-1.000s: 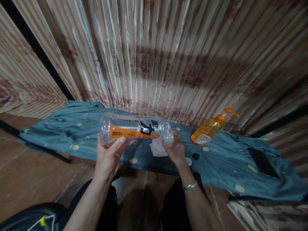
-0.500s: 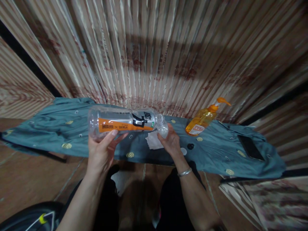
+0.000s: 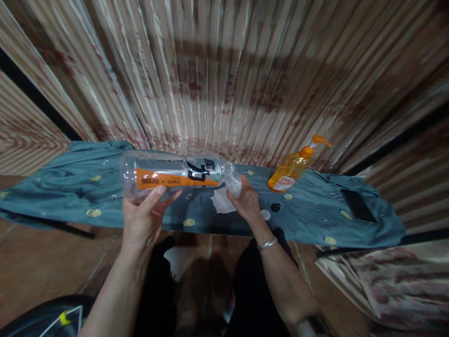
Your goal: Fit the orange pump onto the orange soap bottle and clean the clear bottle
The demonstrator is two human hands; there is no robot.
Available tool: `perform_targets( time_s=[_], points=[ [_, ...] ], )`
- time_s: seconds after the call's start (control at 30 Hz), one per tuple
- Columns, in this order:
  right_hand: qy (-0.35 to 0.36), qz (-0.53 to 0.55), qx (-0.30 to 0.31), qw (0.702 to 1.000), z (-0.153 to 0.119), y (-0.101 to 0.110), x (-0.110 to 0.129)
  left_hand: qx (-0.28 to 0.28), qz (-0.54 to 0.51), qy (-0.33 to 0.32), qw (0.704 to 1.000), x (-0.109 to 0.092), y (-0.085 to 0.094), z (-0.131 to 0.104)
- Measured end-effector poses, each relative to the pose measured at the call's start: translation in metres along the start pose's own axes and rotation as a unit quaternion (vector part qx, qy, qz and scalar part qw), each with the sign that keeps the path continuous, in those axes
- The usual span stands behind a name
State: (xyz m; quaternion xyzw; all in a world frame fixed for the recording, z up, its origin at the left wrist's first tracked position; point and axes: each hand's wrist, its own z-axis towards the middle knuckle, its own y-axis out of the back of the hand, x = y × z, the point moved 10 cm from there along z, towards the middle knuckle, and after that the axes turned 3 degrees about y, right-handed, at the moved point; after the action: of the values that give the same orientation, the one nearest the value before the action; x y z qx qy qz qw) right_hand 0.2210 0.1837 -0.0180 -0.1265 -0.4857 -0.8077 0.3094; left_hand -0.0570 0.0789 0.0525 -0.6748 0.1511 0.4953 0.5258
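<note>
Left hand (image 3: pixel 142 219): cups base end of bottle (image 3: pixel 175 172), held sideways above cloth (image 3: pixel 63 187)
Right hand (image 3: pixel 247 203): fingers closed on bottle neck
Tissue (image 3: pixel 221 202): on cloth, under neck
Caps (image 3: pixel 271 210): beside right hand
Soap (image 3: pixel 293 167): far right
Phone (image 3: pixel 358 206): cloth's right end

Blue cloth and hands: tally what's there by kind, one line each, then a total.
Clear bottle, held on its side by left hand and right hand: 1
Orange pump bottle: 1
White tissue: 1
Small round things, one white cap, one dark cap: 2
Dark phone: 1
Total: 6, all but the clear bottle lying on the blue cloth.
</note>
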Motion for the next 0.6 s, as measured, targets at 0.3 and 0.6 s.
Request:
perform_targets(
  time_s=[0.3, 0.6],
  points=[
    [0.003, -0.009, -0.002, 1.000, 0.0005, 0.0003, 0.0023, 0.008, 0.023, 0.004, 1.000, 0.0013, -0.0015, 0.0023],
    [0.019, -0.018, -0.005, 1.000, 0.0000, -0.0016, 0.0025, 0.011, 0.020, -0.005, 1.000, 0.0001, -0.0008, 0.0023]
  ],
)
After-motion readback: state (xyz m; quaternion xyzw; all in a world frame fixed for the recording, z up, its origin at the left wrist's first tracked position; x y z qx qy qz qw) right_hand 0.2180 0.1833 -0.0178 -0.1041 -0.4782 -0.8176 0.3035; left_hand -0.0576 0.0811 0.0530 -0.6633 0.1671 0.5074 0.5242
